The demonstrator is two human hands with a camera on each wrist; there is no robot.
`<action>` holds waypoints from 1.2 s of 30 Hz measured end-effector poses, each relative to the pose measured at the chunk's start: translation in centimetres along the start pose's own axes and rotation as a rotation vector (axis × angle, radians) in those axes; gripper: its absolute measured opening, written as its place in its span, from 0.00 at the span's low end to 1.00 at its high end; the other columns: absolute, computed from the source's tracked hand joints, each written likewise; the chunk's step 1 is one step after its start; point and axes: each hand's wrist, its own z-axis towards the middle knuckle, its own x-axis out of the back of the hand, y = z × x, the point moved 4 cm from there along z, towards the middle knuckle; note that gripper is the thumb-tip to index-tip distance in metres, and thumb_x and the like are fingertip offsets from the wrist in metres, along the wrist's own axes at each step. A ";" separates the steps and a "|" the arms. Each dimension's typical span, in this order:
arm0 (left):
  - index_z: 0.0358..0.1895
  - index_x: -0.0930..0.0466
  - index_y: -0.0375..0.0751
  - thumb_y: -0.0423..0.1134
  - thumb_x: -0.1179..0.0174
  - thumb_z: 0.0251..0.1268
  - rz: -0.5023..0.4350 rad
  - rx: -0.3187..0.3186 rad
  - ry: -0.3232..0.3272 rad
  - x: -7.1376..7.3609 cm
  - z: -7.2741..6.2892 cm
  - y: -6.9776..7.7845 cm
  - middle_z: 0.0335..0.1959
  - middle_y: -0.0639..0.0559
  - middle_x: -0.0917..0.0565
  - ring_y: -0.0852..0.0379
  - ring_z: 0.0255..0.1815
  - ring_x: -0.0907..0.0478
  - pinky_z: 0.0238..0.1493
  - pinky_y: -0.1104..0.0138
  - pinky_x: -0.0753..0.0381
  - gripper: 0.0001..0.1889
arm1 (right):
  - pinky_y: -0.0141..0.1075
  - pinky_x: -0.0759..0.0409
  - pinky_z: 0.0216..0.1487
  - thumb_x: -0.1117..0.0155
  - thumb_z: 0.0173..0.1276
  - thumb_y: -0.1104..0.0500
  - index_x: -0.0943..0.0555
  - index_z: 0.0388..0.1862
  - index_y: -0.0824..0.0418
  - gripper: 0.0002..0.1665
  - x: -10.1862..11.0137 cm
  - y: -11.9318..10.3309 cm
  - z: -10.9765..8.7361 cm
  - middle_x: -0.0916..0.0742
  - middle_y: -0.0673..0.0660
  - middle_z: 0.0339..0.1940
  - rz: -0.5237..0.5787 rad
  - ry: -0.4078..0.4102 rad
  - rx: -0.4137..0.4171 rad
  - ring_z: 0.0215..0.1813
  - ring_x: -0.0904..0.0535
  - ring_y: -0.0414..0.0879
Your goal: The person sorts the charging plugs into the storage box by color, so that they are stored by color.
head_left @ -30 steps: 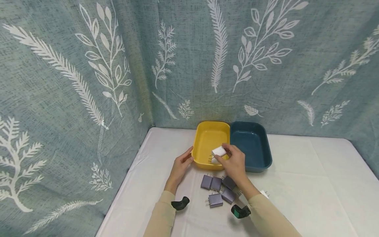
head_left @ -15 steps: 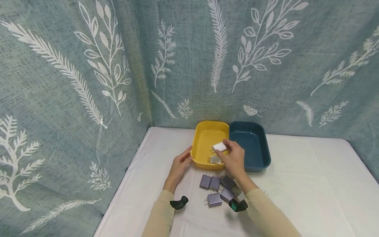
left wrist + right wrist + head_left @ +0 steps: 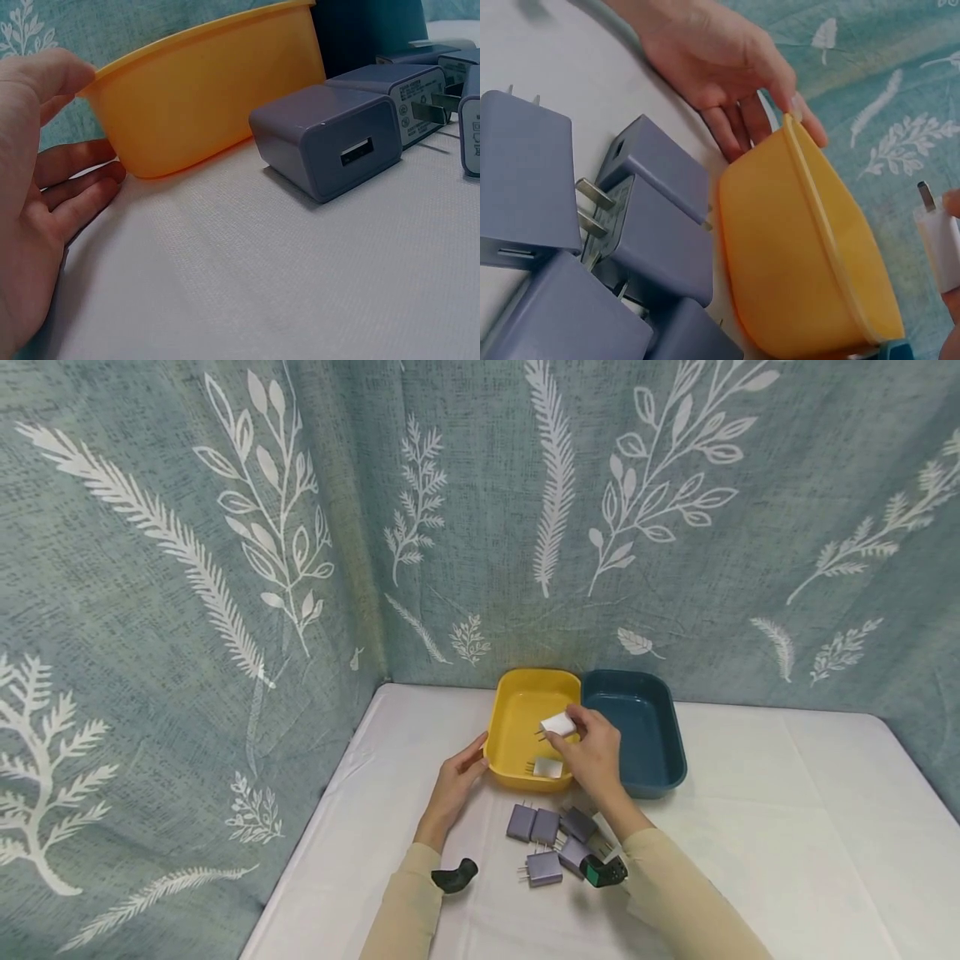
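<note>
My right hand (image 3: 595, 756) pinches a white USB wall charger (image 3: 557, 725) between thumb and fingers, its metal prongs pointing left, over the yellow tray (image 3: 525, 700). Below it in the tray lies a second white charger (image 3: 548, 767). At the tray's near left corner, my left hand (image 3: 454, 787) holds the edge, the thumb at the rim and the other fingers against the outer wall, as the left wrist view shows. Several purple-grey chargers (image 3: 544, 868) lie loose on the table in front of the tray. In the right wrist view only the fingertips show beside the held charger (image 3: 941, 244).
A dark blue tray (image 3: 678, 747) stands right against the yellow one. My right forearm passes over the table beside the loose chargers and partly covers a white one (image 3: 604, 831). The white-clothed table (image 3: 780, 827) ends at a patterned teal curtain (image 3: 480, 527).
My right hand has raised the held white charger slightly, and the one lying in the tray shows more fully. The left hand stays at the tray corner.
</note>
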 end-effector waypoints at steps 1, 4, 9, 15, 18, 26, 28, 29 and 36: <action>0.71 0.32 0.45 0.36 0.46 0.71 -0.008 0.001 0.000 0.0 0.0 0.0 0.72 0.50 0.32 0.45 0.72 0.32 0.73 0.52 0.36 0.25 | 0.43 0.18 0.56 0.23 0.52 0.63 0.19 0.54 0.71 0.30 0.0 0.0 0.0 0.16 0.65 0.49 -0.005 0.000 0.001 0.54 0.16 0.56; 0.70 0.32 0.45 0.35 0.45 0.71 -0.025 0.003 0.003 0.0 0.1 -0.1 0.72 0.50 0.31 0.45 0.72 0.32 0.73 0.52 0.36 0.25 | 0.44 0.16 0.54 0.22 0.52 0.61 0.19 0.54 0.70 0.30 0.0 -0.1 0.2 0.16 0.65 0.48 -0.034 0.006 0.006 0.53 0.16 0.56; 0.70 0.31 0.45 0.34 0.45 0.70 -0.030 0.000 0.008 0.0 0.0 -0.1 0.72 0.49 0.31 0.45 0.71 0.31 0.73 0.52 0.35 0.25 | 0.46 0.15 0.49 0.23 0.53 0.59 0.19 0.53 0.69 0.29 0.0 -0.1 0.5 0.15 0.65 0.48 -0.071 0.020 0.005 0.50 0.16 0.56; 0.70 0.32 0.43 0.34 0.45 0.71 -0.024 -0.008 0.000 0.0 0.0 0.0 0.72 0.48 0.31 0.44 0.71 0.32 0.73 0.53 0.35 0.25 | 0.47 0.18 0.57 0.29 0.62 0.55 0.21 0.56 0.70 0.28 0.3 0.0 0.7 0.16 0.66 0.50 -0.068 0.016 -0.007 0.53 0.17 0.58; 0.70 0.32 0.43 0.34 0.45 0.71 -0.019 -0.013 -0.003 0.0 0.0 0.1 0.72 0.48 0.31 0.44 0.71 0.32 0.73 0.53 0.35 0.25 | 0.47 0.18 0.57 0.32 0.65 0.56 0.21 0.56 0.71 0.26 0.5 0.0 0.5 0.16 0.67 0.50 -0.049 0.009 -0.002 0.53 0.17 0.59; 0.71 0.32 0.45 0.35 0.46 0.72 0.008 -0.003 0.002 0.0 -0.1 0.1 0.72 0.50 0.32 0.45 0.72 0.33 0.73 0.52 0.36 0.25 | 0.45 0.17 0.56 0.34 0.66 0.59 0.20 0.55 0.70 0.22 1.2 0.7 0.0 0.16 0.65 0.50 0.002 0.008 0.023 0.53 0.17 0.56; 0.71 0.33 0.45 0.36 0.46 0.72 0.014 -0.002 0.001 0.0 -0.1 0.1 0.72 0.51 0.32 0.46 0.73 0.34 0.73 0.53 0.36 0.25 | 0.45 0.17 0.55 0.34 0.66 0.59 0.20 0.54 0.69 0.21 1.4 0.9 0.0 0.15 0.65 0.49 0.006 0.010 0.028 0.52 0.16 0.56; 0.71 0.33 0.45 0.36 0.46 0.72 0.016 -0.003 0.000 0.0 -0.1 0.2 0.73 0.51 0.32 0.46 0.73 0.34 0.73 0.53 0.36 0.25 | 0.45 0.17 0.55 0.34 0.66 0.59 0.20 0.54 0.69 0.21 1.5 0.9 -0.1 0.15 0.66 0.49 0.013 0.009 0.031 0.51 0.16 0.56; 0.70 0.31 0.51 0.38 0.45 0.71 0.015 -0.004 0.036 -0.1 0.7 -1.9 0.72 0.55 0.30 0.49 0.72 0.32 0.73 0.53 0.35 0.25 | 0.43 0.16 0.54 0.33 0.65 0.59 0.20 0.53 0.70 0.21 2.0 1.5 -0.2 0.15 0.66 0.48 0.022 0.005 0.024 0.51 0.15 0.57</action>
